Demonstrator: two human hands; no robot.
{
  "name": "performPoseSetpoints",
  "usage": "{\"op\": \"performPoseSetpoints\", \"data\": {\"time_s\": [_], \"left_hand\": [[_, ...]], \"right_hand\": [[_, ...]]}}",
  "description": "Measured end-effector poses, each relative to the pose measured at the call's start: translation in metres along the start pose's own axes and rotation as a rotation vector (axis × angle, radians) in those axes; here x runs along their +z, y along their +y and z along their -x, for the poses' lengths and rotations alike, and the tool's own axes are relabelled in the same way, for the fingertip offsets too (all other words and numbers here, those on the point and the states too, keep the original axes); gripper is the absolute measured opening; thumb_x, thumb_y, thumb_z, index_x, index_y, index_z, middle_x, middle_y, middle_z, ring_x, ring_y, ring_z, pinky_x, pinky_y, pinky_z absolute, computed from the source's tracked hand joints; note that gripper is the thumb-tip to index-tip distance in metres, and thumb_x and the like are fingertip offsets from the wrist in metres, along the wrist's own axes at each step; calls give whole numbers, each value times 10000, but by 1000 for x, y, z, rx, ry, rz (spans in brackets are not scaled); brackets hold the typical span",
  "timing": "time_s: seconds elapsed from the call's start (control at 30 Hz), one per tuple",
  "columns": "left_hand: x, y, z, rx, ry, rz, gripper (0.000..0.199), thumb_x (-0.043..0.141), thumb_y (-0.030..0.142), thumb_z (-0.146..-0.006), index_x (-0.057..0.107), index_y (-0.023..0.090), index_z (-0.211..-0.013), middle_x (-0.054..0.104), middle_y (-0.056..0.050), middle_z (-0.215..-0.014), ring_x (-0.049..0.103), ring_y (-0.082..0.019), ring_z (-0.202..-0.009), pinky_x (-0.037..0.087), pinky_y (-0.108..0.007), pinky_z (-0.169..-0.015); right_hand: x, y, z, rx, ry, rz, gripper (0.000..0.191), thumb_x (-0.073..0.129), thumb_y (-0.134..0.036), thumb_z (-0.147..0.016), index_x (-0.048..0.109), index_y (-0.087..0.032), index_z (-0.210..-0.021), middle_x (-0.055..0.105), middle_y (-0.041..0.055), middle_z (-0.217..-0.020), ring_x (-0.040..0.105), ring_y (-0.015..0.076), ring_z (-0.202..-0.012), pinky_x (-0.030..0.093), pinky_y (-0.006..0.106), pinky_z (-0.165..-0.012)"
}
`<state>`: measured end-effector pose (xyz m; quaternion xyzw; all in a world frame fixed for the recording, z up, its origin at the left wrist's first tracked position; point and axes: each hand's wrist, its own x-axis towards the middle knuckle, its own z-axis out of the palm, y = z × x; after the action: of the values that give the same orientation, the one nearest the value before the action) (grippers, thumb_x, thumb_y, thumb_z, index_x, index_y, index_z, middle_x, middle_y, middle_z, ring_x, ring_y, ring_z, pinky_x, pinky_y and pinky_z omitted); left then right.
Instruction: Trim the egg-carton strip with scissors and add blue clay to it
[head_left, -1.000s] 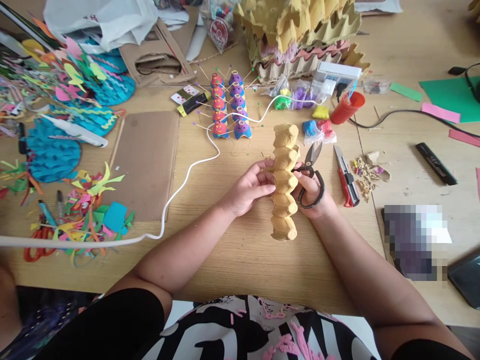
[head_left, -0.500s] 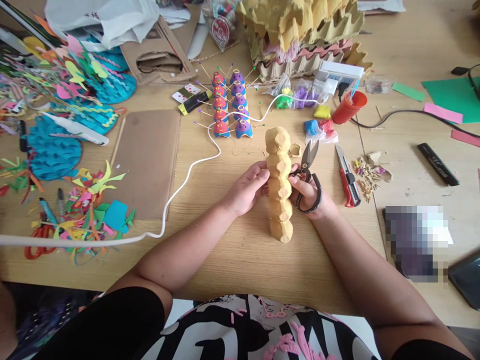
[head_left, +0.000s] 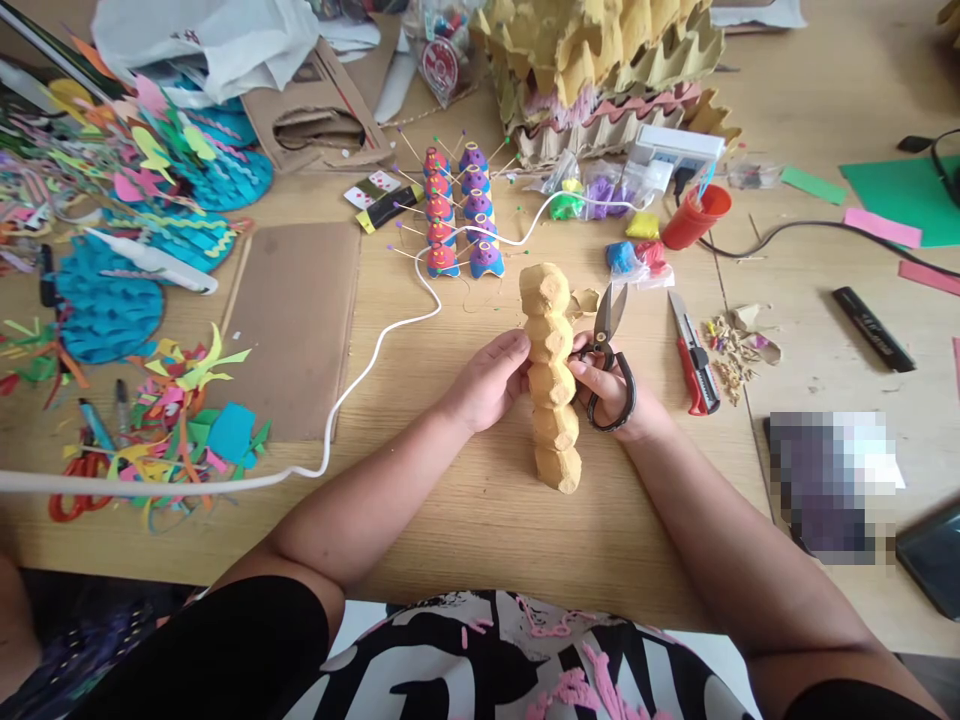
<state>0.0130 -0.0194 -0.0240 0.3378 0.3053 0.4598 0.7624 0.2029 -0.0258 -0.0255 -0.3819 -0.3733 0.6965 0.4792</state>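
A yellow strip of egg carton cups [head_left: 553, 380] is held upright, lengthwise before me, between both hands. My left hand [head_left: 491, 378] grips its left side, thumb on the edge and the other fingers partly hidden behind. On the other side my right hand [head_left: 611, 392] pinches the strip's right edge. The same hand also carries black-handled scissors [head_left: 609, 345], their blades parted and pointing away from me. Just behind the strip lies a small cut-off carton scrap [head_left: 585, 303]. Farther back stand two painted cup rows, one red [head_left: 441, 205] and one purple [head_left: 478, 205], with pins sticking out.
A red box cutter [head_left: 697, 375] lies right of my right hand beside carton scraps [head_left: 739, 345]. A white cable [head_left: 360, 370] crosses the table on the left, near a cardboard sheet [head_left: 292, 330]. Stacked egg trays [head_left: 622, 60] and a red cup [head_left: 697, 217] stand at the back.
The carton strip has shifted slightly left and towards me, its top tilting left. My right hand and the scissors have moved a little left with it.
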Motion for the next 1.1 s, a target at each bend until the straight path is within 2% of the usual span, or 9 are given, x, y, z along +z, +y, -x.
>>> {"op": "performPoseSetpoints", "data": {"time_s": [0.13,0.3,0.4,0.53,0.67,0.77,0.9,1.1], "left_hand": [[1,4,0,-35,-9,34,475,816,687,-856,711,252,-1014,792,-77,-981,777,-343,-1101,623,-470,-855],[-4,5,-4,-98,21,101,561,766,752,-855,743,258,-1120,819,-91,-1014,782,-382,-1101,617,-509,-853],[-9,5,-7,-68,74,146,537,776,738,-845,750,277,-1121,831,-82,-1052,774,-391,-1149,619,-519,-867],[-12,6,-8,-46,128,164,506,784,716,-831,751,294,-1107,826,-77,-1028,749,-401,-1218,617,-535,-898],[-14,8,-5,-62,113,85,487,718,732,-860,765,303,-1085,790,-81,-883,727,-445,-1217,592,-577,-922],[-18,8,-4,-49,110,28,466,695,741,-873,782,312,-1033,765,-85,-797,731,-461,-1174,576,-577,-909],[-21,7,-6,-10,124,44,516,688,794,-841,810,318,-1001,772,-102,-783,742,-474,-1115,582,-580,-837],[-17,9,-5,-74,104,111,497,698,743,-840,791,291,-1024,801,-121,-900,737,-479,-1161,600,-579,-837]], "right_hand": [[0,2,3,-12,-39,78,441,955,-514,-809,669,-274,-1042,614,-52,-749,581,139,-647,499,282,-599],[14,-6,12,-87,-1,198,408,903,-553,-869,659,-298,-1074,654,-40,-729,612,170,-647,517,318,-605],[20,-11,18,-132,23,302,376,894,-547,-876,657,-302,-1034,628,-40,-724,580,170,-650,481,319,-601],[15,-10,20,-292,93,612,298,851,-516,-903,687,-288,-1005,589,-34,-728,506,158,-640,414,323,-618],[6,-6,16,-380,118,1001,251,812,-445,-898,718,-284,-1066,654,-6,-736,553,185,-655,413,333,-645],[4,-5,15,-426,133,1160,224,746,-419,-926,729,-275,-1097,683,9,-732,593,200,-665,424,335,-656],[6,-4,15,-475,141,1274,246,727,-414,-936,741,-274,-1138,715,22,-755,628,219,-690,441,339,-675],[5,-5,16,-508,129,1360,274,724,-423,-951,761,-243,-1155,750,54,-809,657,247,-740,455,355,-708]]}}
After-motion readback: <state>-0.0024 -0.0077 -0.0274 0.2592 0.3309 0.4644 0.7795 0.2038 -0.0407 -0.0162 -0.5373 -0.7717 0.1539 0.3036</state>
